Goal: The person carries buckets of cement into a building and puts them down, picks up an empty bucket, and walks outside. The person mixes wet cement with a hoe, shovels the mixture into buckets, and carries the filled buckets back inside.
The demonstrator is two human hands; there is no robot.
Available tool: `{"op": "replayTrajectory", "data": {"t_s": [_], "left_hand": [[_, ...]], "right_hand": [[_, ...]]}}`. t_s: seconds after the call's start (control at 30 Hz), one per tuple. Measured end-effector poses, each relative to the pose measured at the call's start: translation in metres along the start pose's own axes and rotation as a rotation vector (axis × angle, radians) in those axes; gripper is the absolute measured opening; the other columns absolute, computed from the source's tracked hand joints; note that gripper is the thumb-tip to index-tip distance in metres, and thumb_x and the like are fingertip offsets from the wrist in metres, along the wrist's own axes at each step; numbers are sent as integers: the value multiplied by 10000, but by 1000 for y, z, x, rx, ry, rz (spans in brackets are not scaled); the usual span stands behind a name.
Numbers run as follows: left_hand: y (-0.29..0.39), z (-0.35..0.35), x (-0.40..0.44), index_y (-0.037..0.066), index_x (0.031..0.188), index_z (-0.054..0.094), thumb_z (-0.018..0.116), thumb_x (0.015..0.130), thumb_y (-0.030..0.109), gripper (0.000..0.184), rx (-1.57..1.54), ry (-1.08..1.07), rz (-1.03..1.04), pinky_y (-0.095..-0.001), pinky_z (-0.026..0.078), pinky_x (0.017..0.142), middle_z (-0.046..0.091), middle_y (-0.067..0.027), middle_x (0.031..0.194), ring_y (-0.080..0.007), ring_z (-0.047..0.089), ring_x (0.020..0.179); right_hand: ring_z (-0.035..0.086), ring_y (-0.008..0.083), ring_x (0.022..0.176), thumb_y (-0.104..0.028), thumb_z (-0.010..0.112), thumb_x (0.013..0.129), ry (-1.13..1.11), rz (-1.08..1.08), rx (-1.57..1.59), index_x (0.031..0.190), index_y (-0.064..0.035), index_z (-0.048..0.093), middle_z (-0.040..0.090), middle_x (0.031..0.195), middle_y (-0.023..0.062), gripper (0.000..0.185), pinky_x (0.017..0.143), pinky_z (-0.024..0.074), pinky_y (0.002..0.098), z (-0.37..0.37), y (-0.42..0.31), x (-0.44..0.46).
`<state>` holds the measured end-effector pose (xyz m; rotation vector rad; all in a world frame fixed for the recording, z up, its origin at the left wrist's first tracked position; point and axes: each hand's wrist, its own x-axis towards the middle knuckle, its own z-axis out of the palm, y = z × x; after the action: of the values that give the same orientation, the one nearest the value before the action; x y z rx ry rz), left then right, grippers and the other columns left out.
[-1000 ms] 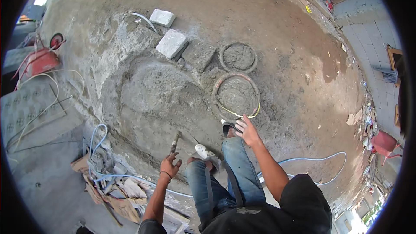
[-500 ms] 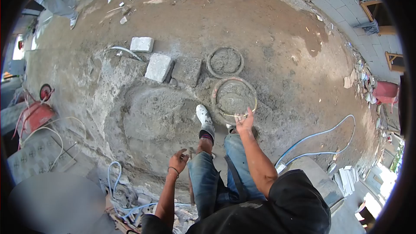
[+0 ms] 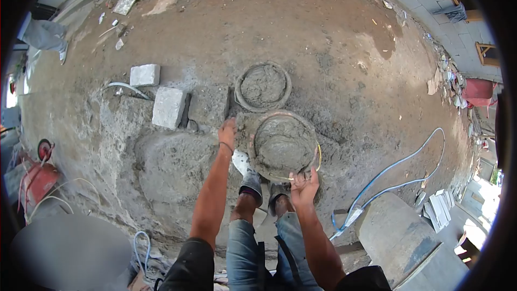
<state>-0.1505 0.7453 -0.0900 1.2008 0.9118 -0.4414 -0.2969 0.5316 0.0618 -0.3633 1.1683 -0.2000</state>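
Note:
A round tub of wet grey mortar (image 3: 285, 143) sits on the ground in front of my feet. My right hand (image 3: 305, 184) is closed on its near rim, where a yellow strip shows along the edge. My left hand (image 3: 228, 131) reaches forward to the left of this tub, apart from it. Its back faces me and its fingers are mostly hidden. Just beyond stands a second tub of mortar (image 3: 263, 87), also full. Left of it lie a dark, mortar-smeared block (image 3: 209, 105) and a pale block (image 3: 169, 108).
Another pale block (image 3: 145, 75) lies farther left beside a hose end (image 3: 126, 87). Wet mortar (image 3: 172, 164) spreads over the ground at left. A blue hose (image 3: 396, 161) loops at right. A red wheelbarrow (image 3: 39, 183) stands far left; a person's leg (image 3: 46, 35) shows upper left.
My left hand has swung forward from beside my knee to near the tubs. My right hand stays at the near tub's rim. The view has shifted, and the tubs look closer.

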Motion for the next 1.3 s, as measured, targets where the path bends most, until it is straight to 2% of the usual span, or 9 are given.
{"op": "replayTrajectory", "data": {"t_s": [0.07,0.2,0.33,0.5,0.73,0.87,1.07,1.13,1.3], "left_hand": [[1,27,49,70,935,551,503,773,363,338,38,28,-107,-263,415,621,528,-6,703,-175,543,759],[1,62,104,53,828,544,452,787,407,368,-85,100,-256,-281,369,684,462,-2,580,-214,508,852],[46,103,85,59,650,458,431,807,334,317,-436,-270,-213,-316,377,656,389,-47,496,-238,505,649],[71,144,75,135,521,276,479,756,231,325,-422,-26,-322,-315,287,530,211,-10,454,-155,199,430],[95,40,16,155,480,215,442,612,123,264,-496,76,-288,-298,183,438,148,13,433,-140,129,393],[125,-9,-43,158,450,178,468,586,110,324,-547,129,-380,-324,243,472,133,8,412,-140,126,397],[166,-68,-189,158,455,172,477,562,112,326,-761,180,-352,-288,210,458,117,9,424,-142,117,396],[186,-89,-229,160,463,167,467,547,119,314,-793,316,-386,-286,206,466,107,13,435,-141,126,391],[183,-172,-278,175,499,150,429,530,128,284,-852,720,-460,-292,163,455,98,23,483,-135,157,428]], "right_hand": [[339,117,483,-297,446,847,-165,42,-22,622,-133,379,340,507,-15,286,626,380,306,-11,-3,-8],[316,115,468,-389,391,870,-1,18,103,660,-121,389,314,502,-15,341,606,372,290,-22,0,-7],[313,111,474,-455,343,866,-58,-29,88,680,-107,398,310,512,-18,397,610,371,288,-13,8,-8],[310,109,470,-453,352,862,-47,-75,-17,746,-110,418,316,514,-17,369,594,375,302,-1,15,-7],[320,104,463,-436,358,868,32,-46,53,829,-95,456,333,509,-16,357,560,377,283,-50,5,3],[353,99,499,-388,363,882,94,-68,-59,832,-103,451,358,554,-11,303,537,361,254,-12,0,-5],[428,146,580,-266,508,817,-220,-134,-20,811,-107,459,397,603,2,166,618,399,329,-32,3,18],[409,152,537,-272,548,788,166,56,-34,730,-116,426,373,567,0,207,603,401,327,8,-10,-3],[385,153,428,-266,575,758,99,57,-75,698,-122,429,409,573,15,214,535,428,301,18,6,18]]}}
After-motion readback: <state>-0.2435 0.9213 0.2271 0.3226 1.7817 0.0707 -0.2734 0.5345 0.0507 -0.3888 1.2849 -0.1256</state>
